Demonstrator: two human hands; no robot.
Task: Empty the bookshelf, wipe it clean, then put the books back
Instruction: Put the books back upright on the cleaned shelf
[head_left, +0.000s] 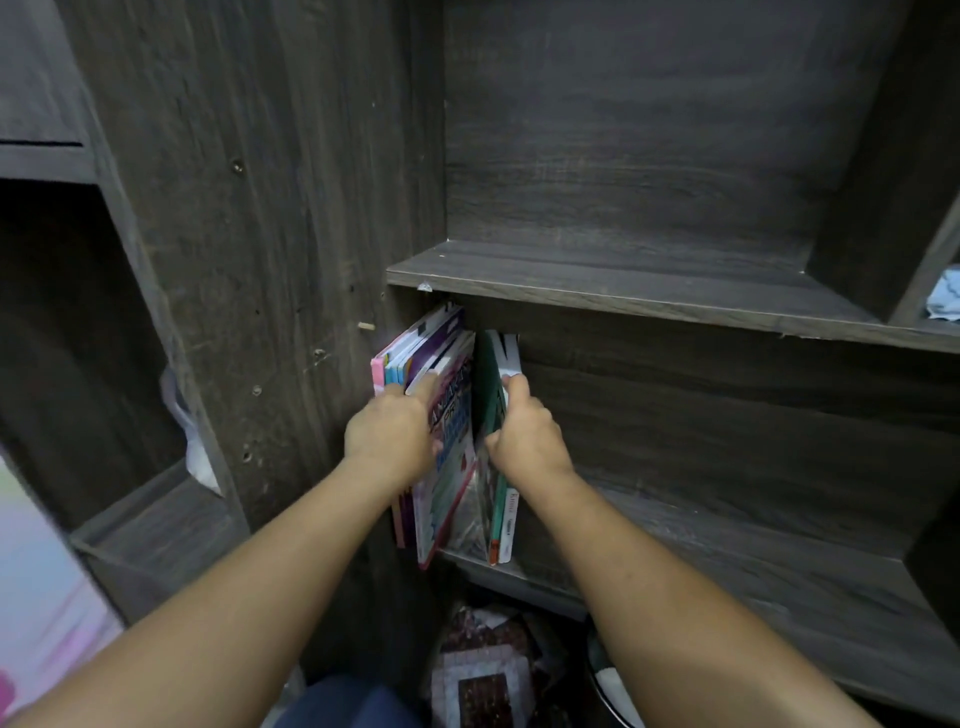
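Fingers of the right hand (524, 436) curl round the top edge of a green-and-white book (506, 522), gripping it upright. Those of the left hand (389, 436) lie fairly straight on the colourful books (415, 343) just beside it, though whether they clasp one is unclear. All the books stand at the left end of the bookshelf (623, 291), in its lower compartment.

Furniture: I see a dark wood-grain bookshelf (270, 234) filling my feed.
Left of bookshelf: shadowed cubby (78, 338).
Below bookshelf: patchwork-patterned floor covering (483, 675).
Light: dim, darkest in the cubby.
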